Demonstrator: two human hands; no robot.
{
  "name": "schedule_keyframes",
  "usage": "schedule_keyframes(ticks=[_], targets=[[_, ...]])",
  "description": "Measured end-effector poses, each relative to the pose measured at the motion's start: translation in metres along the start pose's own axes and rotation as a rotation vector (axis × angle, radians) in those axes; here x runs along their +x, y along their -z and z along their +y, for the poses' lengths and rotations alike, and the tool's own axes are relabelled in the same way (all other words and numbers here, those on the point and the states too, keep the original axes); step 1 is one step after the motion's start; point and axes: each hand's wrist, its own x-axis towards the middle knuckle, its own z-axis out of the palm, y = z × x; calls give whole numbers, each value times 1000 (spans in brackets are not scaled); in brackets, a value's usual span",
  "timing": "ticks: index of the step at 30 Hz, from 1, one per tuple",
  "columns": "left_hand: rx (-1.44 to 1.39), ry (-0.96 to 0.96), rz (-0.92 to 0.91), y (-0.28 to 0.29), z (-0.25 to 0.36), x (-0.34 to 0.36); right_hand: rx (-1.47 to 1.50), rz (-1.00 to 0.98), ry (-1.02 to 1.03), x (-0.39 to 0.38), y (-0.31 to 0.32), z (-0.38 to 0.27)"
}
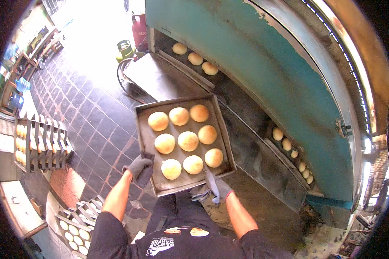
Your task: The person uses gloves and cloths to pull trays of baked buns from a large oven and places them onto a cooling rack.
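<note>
A black T-shirt [194, 244] sits nearest the camera, on the near side of the metal baking tray [176, 130] held out in front of it. The turquoise oven [255, 77] bulks largest, rising to the right of the tray and beyond it. Dark floor tiles [95, 116] spread to the tray's left, and a flat metal sheet [160, 75] juts out past its far edge, beside the oven.

The tray itself is close to square, so no long axis stands out; it lies slightly turned, ahead of both hands, with its right side toward the oven. Whether its far right corner touches the oven front cannot be told. Well apart to its left stands a stack of bun trays [27, 155]; past its far left corner, a green gas cylinder [124, 49].

The left hand [141, 166], gray-gloved, grips the tray's left side near the close corner. The right hand [218, 187], gloved too, clasps the near edge toward the right corner and is nearer the oven than the left. Smallest are the golden buns [188, 140]: nine on the tray in three rows of three; paler buns [195, 58] sit in the oven's openings, some beyond the tray, some to its right.
</note>
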Motion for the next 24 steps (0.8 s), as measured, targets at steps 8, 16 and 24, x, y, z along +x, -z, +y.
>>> schedule_keyframes(ticks=[8, 16, 24], targets=[[-326, 28, 442, 31, 8, -35, -415, 484, 181, 180, 163, -189], [-481, 57, 596, 45, 19, -7, -475, 851, 240, 380, 250, -269], [-519, 12, 587, 74, 14, -10, -389, 871, 253, 363, 227, -223]])
